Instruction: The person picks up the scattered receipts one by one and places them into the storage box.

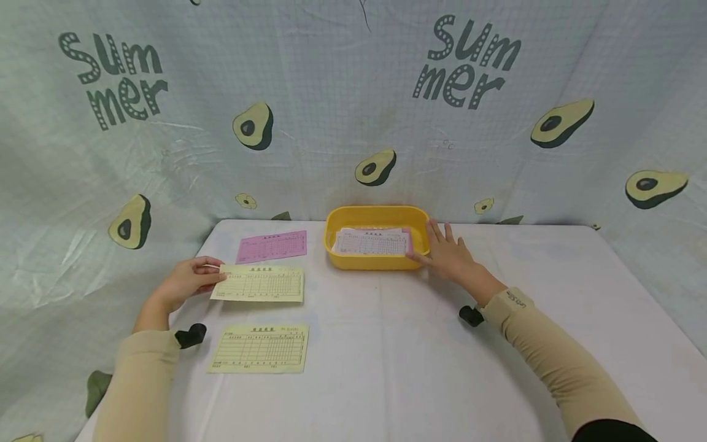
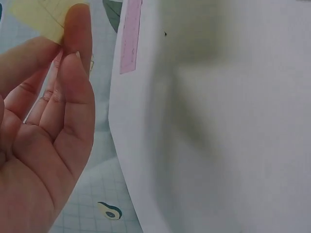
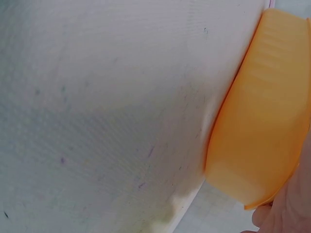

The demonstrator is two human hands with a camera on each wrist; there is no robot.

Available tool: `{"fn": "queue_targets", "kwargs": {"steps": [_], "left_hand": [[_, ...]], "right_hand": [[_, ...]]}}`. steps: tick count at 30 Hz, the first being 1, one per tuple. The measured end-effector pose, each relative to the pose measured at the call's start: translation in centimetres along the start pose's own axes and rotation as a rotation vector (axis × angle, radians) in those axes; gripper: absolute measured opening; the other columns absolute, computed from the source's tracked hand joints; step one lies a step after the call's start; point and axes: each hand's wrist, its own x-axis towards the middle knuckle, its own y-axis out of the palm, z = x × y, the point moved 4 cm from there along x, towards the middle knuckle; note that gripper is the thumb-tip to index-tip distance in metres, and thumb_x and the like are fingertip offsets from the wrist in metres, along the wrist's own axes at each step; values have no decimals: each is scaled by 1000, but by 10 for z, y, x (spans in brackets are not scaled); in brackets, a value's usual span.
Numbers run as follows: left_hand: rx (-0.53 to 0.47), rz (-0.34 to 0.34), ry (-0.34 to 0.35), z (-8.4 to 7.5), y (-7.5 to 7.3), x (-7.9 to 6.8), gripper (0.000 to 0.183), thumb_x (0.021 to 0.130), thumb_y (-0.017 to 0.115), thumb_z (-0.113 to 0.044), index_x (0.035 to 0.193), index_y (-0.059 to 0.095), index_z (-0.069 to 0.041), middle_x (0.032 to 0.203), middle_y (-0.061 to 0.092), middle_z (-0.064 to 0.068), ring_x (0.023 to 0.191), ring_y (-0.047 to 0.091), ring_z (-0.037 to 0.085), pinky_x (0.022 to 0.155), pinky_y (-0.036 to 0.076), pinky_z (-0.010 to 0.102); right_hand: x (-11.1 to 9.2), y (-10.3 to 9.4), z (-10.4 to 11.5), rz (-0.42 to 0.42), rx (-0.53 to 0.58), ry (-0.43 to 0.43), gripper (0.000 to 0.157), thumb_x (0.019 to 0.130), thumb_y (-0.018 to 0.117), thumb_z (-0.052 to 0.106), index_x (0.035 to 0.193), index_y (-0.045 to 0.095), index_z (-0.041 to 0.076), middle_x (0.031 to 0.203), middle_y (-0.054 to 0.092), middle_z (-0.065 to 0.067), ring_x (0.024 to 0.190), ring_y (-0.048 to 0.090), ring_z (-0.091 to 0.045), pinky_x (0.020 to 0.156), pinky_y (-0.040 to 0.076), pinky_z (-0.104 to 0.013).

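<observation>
My left hand point(image 1: 182, 283) pinches the left edge of a yellow printed form slip point(image 1: 262, 285) between thumb and fingers. That slip is held above the table, casting a shadow; in the left wrist view only a corner of the slip point(image 2: 41, 19) shows. A second yellow slip point(image 1: 259, 350) lies nearer the front, and a pink slip point(image 1: 272, 246) lies behind. With fingers spread and fairly straight, my right hand point(image 1: 450, 256) rests against the right end of a yellow plastic basket point(image 1: 370, 263). White and pink slips point(image 1: 372, 242) lie inside the basket.
A white cloth covers the table point(image 1: 353, 344). Behind it hangs a pale curtain point(image 1: 320, 80) printed with avocados and lettering. Black straps point(image 1: 191, 336) show at both wrists.
</observation>
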Motion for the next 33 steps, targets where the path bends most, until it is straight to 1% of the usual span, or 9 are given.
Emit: {"fn": "queue_targets", "kwargs": {"steps": [5, 9, 13, 17, 21, 24, 28, 30, 33], "left_hand": [[-69, -12, 47, -8, 5, -1, 52, 101, 68, -18, 139, 46, 11, 108, 69, 2, 87, 64, 5, 78, 56, 18], [-114, -52, 87, -17, 10, 0, 50, 101, 67, -16, 139, 46, 10, 100, 66, -5, 85, 64, 3, 77, 56, 17], [-153, -90, 124, -26, 14, 3, 49, 102, 66, -14, 138, 46, 12, 95, 64, -10, 83, 63, 1, 76, 56, 16], [-216, -124, 137, -33, 19, 6, 51, 102, 65, -14, 141, 45, 13, 94, 64, -14, 83, 64, -1, 74, 55, 16], [-277, -181, 136, -39, 24, 9, 51, 103, 64, -15, 142, 45, 12, 94, 65, -17, 81, 62, -2, 69, 53, 15], [-330, -244, 135, -45, 29, 12, 43, 103, 64, -13, 137, 50, 10, 91, 65, -18, 79, 60, -2, 67, 52, 14], [-455, -309, 128, -55, 40, 16, 24, 101, 66, -8, 122, 58, 0, 86, 65, -16, 75, 61, 0, 65, 52, 14], [-511, -323, 126, -59, 46, 17, 18, 100, 67, -8, 116, 60, -4, 86, 66, -13, 74, 61, 1, 64, 52, 14], [-568, -311, 137, -65, 56, 19, 17, 100, 67, -8, 115, 60, -5, 87, 67, -9, 75, 63, 3, 65, 53, 15]], "right_hand": [[0, 2, -1, 2, 2, 5, 105, 100, 41, 70, 162, -7, -1, 170, -9, -19, 153, -9, -45, 120, 3, -67], [0, 1, -1, -2, -9, 4, 105, 101, 41, 70, 161, -6, -2, 170, -8, -20, 153, -9, -45, 120, 3, -66], [0, 1, -1, -8, -7, -5, 105, 101, 42, 69, 161, -6, -3, 170, -7, -21, 153, -9, -45, 120, 3, -65], [-1, 1, -1, -12, -8, -7, 105, 101, 42, 68, 161, -6, -3, 170, -7, -21, 153, -8, -45, 121, 3, -65], [0, 2, -2, -13, -18, -6, 105, 101, 41, 69, 161, -6, -3, 170, -7, -21, 153, -8, -45, 121, 3, -65], [-1, 2, -2, -14, -14, -5, 105, 101, 41, 69, 161, -6, -3, 170, -8, -20, 153, -9, -45, 121, 2, -65], [-2, 1, -2, -20, 5, -7, 104, 101, 43, 68, 162, -5, -2, 170, -7, -20, 153, -10, -45, 120, 2, -66], [-2, 1, -2, -22, 14, -10, 104, 101, 43, 67, 162, -5, -2, 170, -7, -20, 153, -10, -46, 120, 2, -67], [-2, 2, -3, -29, 20, -14, 104, 101, 43, 67, 162, -5, -2, 170, -6, -20, 153, -9, -46, 120, 3, -67]]}}
